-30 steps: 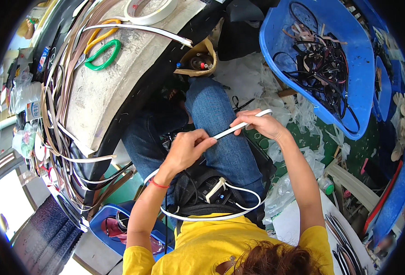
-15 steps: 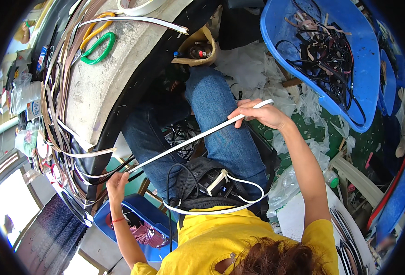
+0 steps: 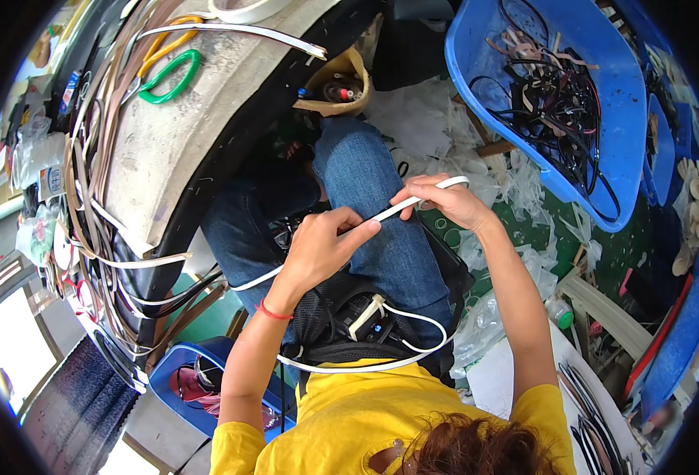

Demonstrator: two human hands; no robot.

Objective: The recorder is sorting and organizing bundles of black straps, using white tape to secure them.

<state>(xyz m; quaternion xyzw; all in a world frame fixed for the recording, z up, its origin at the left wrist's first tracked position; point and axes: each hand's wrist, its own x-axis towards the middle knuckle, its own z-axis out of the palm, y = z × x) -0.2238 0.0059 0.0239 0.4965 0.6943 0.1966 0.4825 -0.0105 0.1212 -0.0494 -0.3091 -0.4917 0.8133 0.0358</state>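
Note:
A long, narrow white strip slants across my jeans, over both knees. My right hand is closed on its upper right end, which curls over in a loop above the fingers. My left hand pinches the strip between thumb and fingers a short way down from the right hand. Past the left hand, the rest of the strip trails to the lower left. The exact contact under the left fingers is partly hidden by the hand.
Scissors with green and orange handles lie on the worn work surface, beside draped brown and white strips. A blue tub of dark straps stands upper right, a smaller blue bin lower left. A cabled device sits at my waist.
My left hand has moved up and right along the strip, from its lower left part to close beside the right hand. The right hand has hardly moved.

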